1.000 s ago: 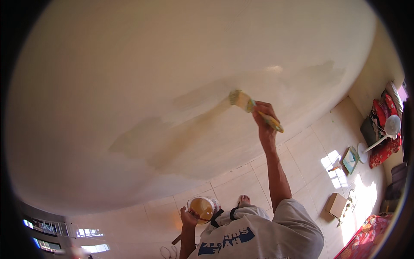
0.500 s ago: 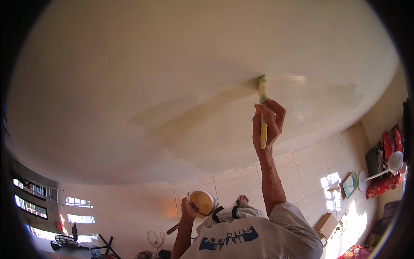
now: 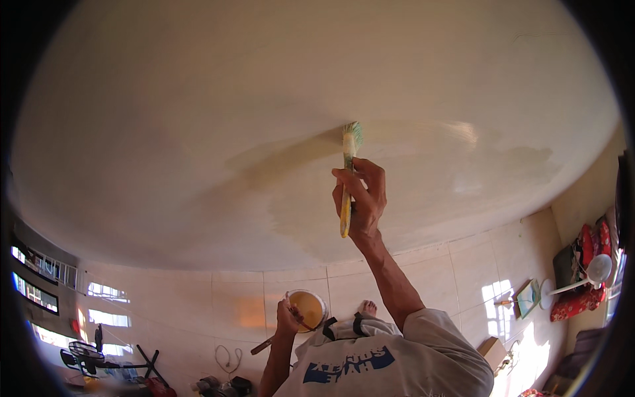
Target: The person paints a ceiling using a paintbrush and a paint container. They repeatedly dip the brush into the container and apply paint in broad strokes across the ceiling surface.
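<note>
My right hand [image 3: 362, 195] is closed round the yellow handle of a paintbrush [image 3: 348, 151]. The brush stands with its greenish, splayed bristles against the pale wall [image 3: 198, 112]. A damp-looking darker patch [image 3: 311, 218] spreads over the wall below the brush, and a shiny wet streak lies to its right. Lower down, my left hand [image 3: 288, 319] grips the rim of a white bucket [image 3: 324, 311] with yellowish-tan liquid inside. A brown-handled tool [image 3: 262, 345] sticks out by that hand; its kind is hard to tell.
Pale floor tiles [image 3: 423, 271] run along the wall's foot, where my bare foot [image 3: 368, 307] shows. At right stand a white fan [image 3: 598, 268], red patterned cloth [image 3: 569, 306] and a cardboard box [image 3: 491, 351]. A dark-framed fan [image 3: 86, 354] and a cable [image 3: 228, 359] are at lower left.
My right hand has swept the paintbrush leftward along the wall, and its bristles now fan out to the right. My left hand keeps its hold on the bucket.
</note>
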A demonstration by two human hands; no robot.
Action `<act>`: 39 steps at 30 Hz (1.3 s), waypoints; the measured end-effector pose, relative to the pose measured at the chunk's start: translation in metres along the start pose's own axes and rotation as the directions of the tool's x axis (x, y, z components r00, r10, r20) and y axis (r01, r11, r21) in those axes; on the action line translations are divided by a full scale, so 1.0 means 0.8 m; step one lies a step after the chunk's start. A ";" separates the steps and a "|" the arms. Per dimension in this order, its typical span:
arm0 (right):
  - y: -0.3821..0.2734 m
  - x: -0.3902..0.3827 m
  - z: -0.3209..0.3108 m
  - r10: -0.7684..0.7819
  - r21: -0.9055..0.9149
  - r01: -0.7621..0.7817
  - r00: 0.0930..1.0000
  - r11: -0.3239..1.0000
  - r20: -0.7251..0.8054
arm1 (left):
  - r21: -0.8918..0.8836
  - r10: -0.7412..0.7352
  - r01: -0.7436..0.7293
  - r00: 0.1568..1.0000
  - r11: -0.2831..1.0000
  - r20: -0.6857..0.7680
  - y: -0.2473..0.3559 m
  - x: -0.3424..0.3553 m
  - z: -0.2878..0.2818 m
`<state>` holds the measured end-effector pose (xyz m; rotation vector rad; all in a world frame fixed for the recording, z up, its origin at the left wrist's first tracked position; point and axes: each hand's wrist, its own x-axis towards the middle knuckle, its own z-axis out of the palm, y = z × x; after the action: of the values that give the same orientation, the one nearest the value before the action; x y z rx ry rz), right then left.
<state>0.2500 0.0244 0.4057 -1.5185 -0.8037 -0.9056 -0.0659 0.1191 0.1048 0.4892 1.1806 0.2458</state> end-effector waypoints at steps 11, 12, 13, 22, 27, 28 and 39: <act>0.028 0.011 -0.043 0.137 0.252 -0.133 0.991 0.959 0.001 | -0.029 -0.030 0.030 1.000 0.999 0.004 0.003 0.000 0.001; 0.048 0.018 -0.058 0.188 0.265 -0.171 0.981 0.949 -0.040 | -0.015 -0.026 0.026 1.000 1.000 0.008 0.003 0.001 0.001; 0.062 0.020 -0.074 0.250 0.225 -0.236 0.967 0.945 -0.039 | -0.003 -0.019 0.019 1.000 1.000 0.008 0.004 0.000 0.000; 0.063 -0.003 -0.074 0.037 -0.092 -0.057 0.977 0.994 -0.211 | -0.022 -0.068 0.070 0.994 0.997 0.089 -0.006 0.038 -0.034; 0.020 -0.037 -0.017 0.035 0.042 -0.036 0.999 0.998 0.025 | -0.064 -0.062 0.063 0.998 0.996 0.019 0.001 0.019 -0.012; 0.012 -0.042 -0.013 0.060 0.136 -0.067 0.997 0.988 0.049 | -0.076 -0.079 0.079 0.997 0.994 -0.007 0.001 0.026 -0.019; 0.121 -0.029 -0.115 0.323 0.145 -0.297 0.921 0.944 -0.217 | -0.024 -0.114 0.114 0.993 0.993 0.003 0.004 0.031 -0.035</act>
<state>0.3137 -0.0794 0.3460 -1.3614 -0.4154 -0.7733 -0.0821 0.1395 0.0779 0.3992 1.1984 0.1606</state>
